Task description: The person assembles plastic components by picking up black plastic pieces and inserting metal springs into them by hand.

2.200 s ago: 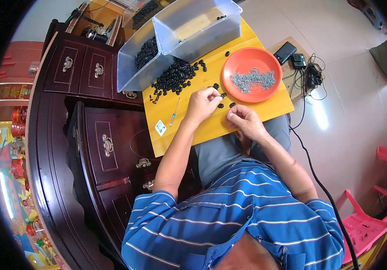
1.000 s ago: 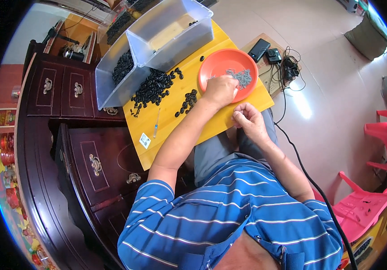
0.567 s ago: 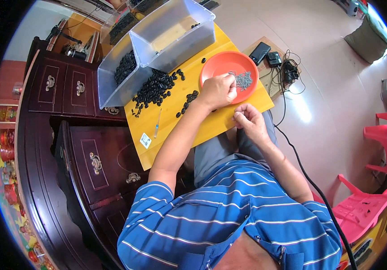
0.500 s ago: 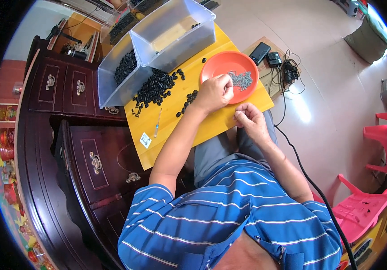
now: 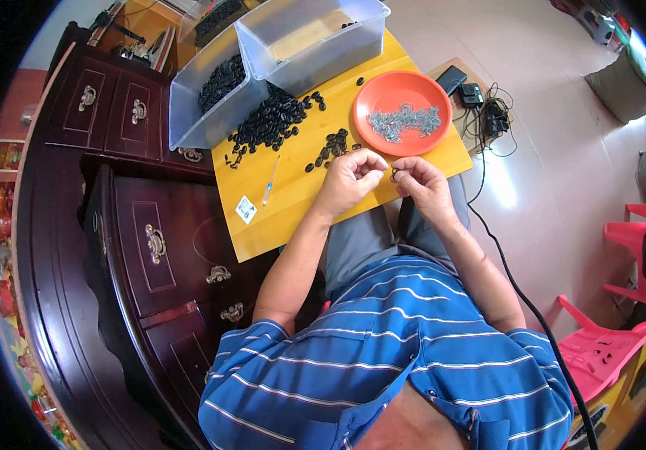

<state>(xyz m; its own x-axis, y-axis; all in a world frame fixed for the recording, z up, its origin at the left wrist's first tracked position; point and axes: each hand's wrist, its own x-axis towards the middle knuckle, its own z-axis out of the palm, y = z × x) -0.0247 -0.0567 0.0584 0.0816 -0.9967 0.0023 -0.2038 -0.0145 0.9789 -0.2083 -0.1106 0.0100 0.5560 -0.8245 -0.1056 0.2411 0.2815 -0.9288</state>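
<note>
My right hand point(image 5: 426, 189) pinches a small black oval piece point(image 5: 395, 174) between thumb and fingertips, above the near edge of the yellow table point(image 5: 300, 191). Close beside it, my left hand point(image 5: 349, 180) has thumb and forefinger pressed together; whatever they hold is too small to make out. Just beyond both hands lies an orange-red plate point(image 5: 404, 146) with a heap of small silvery pins point(image 5: 405, 121). Several loose black oval pieces point(image 5: 333, 145) lie near my left hand, and a larger pile point(image 5: 267, 120) spreads farther left.
Two clear plastic bins point(image 5: 315, 46) stand at the table's far side; one holds many black pieces. A thin pointed tool point(image 5: 270, 184) and a white label point(image 5: 246, 210) lie at left. Dark wooden drawers point(image 5: 150, 240) border the left. A black cable point(image 5: 518, 281) runs along my right.
My left hand has drawn back from over the plate to meet my right hand, uncovering the pins. The black piece in my right hand now shows. The whole view has shifted slightly.
</note>
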